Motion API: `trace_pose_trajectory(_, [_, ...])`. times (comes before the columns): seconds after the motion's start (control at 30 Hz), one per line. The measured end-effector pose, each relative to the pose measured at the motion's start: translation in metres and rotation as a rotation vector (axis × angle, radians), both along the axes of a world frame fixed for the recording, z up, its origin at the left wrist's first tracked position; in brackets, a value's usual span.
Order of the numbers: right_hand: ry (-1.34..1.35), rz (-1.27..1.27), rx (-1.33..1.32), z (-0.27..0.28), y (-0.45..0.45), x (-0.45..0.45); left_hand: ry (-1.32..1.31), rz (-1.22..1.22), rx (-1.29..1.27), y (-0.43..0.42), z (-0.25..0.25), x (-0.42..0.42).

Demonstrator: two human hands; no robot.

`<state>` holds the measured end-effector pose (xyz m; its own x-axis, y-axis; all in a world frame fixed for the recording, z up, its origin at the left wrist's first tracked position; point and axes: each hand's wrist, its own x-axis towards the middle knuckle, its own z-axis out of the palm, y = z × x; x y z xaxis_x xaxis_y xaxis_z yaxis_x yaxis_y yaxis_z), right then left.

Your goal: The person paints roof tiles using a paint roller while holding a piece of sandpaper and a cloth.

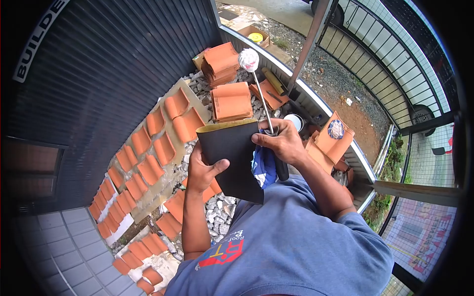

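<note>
Between laid tiles (pixel 164 148) and low wall (pixel 364 166), hands (pixel 201 172) (pixel 285 143) hold black sheet's (pixel 234 163) side edges.

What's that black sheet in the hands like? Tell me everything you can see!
The black sheet looks thin and dull, maybe like sandpaper. Yellowish tan shows inside its curved top edge. It's held tilted, its lower corner pointing toward the blue shirt. The left hand holds its left side, thumb in front; the right hand rests its thumb on the upper right edge.

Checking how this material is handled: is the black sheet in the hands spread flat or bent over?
Bent over: the black sheet curves round at its left edge, and its tan inner face shows along the top.
</note>
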<state>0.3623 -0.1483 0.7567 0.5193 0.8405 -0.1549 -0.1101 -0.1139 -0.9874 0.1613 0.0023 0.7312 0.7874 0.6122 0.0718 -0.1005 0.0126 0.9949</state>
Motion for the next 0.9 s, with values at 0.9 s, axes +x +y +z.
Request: trace_pose_trajectory(0.9, [-0.090,-0.180,0.141,-0.026,-0.033,-0.001,-0.093,0.147,-0.443,0.011,-0.051,0.011])
